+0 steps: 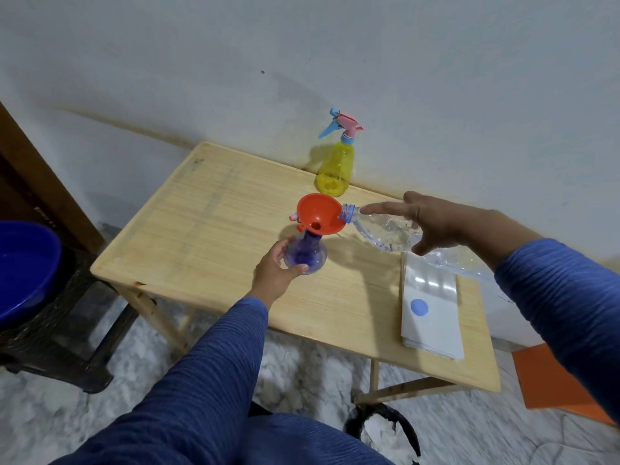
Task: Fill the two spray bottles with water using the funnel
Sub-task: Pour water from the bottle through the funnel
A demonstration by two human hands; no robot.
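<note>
— With the left hand [276, 268] wrapped round the blue spray bottle [306, 255] on the table [214, 209], which step is this?

— Pouring, I'd say: the right hand [432, 223] grips the water bottle [382, 231], its mouth at the funnel [318, 218].

— Next?

— Probably the yellow spray bottle [335, 169] near the wall, still capped.

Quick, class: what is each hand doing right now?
Left hand: grips the purple spray bottle.
Right hand: holds the clear water bottle, tipped into the funnel.
</note>
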